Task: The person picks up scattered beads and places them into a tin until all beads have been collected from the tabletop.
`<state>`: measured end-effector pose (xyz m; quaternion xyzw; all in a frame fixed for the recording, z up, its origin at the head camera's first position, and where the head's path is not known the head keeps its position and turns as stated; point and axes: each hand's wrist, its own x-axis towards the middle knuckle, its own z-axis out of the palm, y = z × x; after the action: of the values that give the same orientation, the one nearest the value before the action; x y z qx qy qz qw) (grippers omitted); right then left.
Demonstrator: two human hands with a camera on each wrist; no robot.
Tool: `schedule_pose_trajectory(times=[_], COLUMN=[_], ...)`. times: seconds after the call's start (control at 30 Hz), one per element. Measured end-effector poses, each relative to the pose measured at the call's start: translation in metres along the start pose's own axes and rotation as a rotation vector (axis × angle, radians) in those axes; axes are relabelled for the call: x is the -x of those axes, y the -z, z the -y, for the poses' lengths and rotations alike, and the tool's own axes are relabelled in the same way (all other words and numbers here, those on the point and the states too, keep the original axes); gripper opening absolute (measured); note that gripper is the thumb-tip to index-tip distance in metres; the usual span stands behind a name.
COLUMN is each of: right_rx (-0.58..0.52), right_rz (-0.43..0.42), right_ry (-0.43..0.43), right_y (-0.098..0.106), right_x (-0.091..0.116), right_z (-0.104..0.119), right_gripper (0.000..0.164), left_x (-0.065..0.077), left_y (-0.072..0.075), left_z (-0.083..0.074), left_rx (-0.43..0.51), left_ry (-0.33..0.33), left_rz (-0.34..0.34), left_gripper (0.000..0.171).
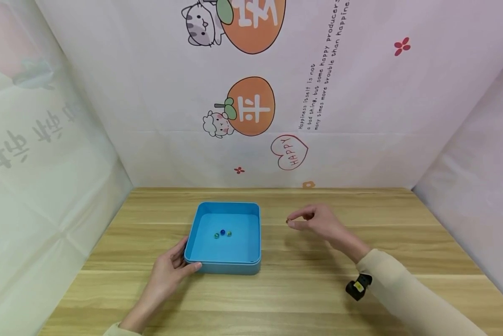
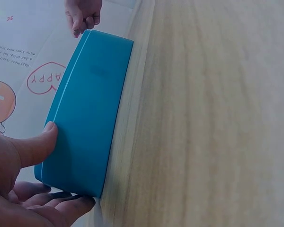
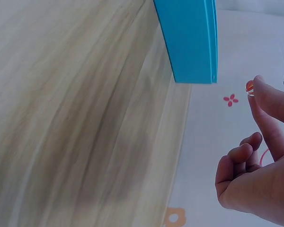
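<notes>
A square blue box (image 1: 223, 268), without a lid, sits on the wooden table. Three glass marbles lie together on its floor: a dark blue marble (image 1: 223, 232) and two greenish ones. My left hand (image 1: 167, 273) grips the box's near left corner, its thumb on the front wall and its fingers along the left side. To the right of the box, my right hand (image 1: 320, 224) is raised above the table. Between its thumb and index fingertip it pinches an orange-and-clear marble (image 3: 250, 88), while the other fingers curl toward the palm.
The wooden table (image 1: 318, 294) meets a printed white back sheet (image 1: 171, 158), with similar sheets along the left and right sides. A black strapped device (image 1: 357, 287) is on my right wrist, by the cream sleeve (image 1: 407, 289).
</notes>
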<state>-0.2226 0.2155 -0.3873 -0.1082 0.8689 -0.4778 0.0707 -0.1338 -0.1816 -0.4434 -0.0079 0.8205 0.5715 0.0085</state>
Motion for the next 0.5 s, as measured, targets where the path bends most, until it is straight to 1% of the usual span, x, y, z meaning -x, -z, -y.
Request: schedule_pose_trajectory(times=[0.23,0.5], right_rx=[0.010,-0.011], right_rz=[0.014,0.048], right_ry=[0.000,0.040], right_y=[-0.011,-0.026], right_x=[-0.010,-0.023], right_z=[0.014,0.030], right_gripper=[0.019,0.016], left_x=[-0.001,0.000], left_y=[0.000,0.000], left_z=[0.003,0.004], left_rx=[0.018,0.042], left_ry=[-0.010,-0.015], left_rz=[0.009,0.013], left_gripper=[0.086,0.086])
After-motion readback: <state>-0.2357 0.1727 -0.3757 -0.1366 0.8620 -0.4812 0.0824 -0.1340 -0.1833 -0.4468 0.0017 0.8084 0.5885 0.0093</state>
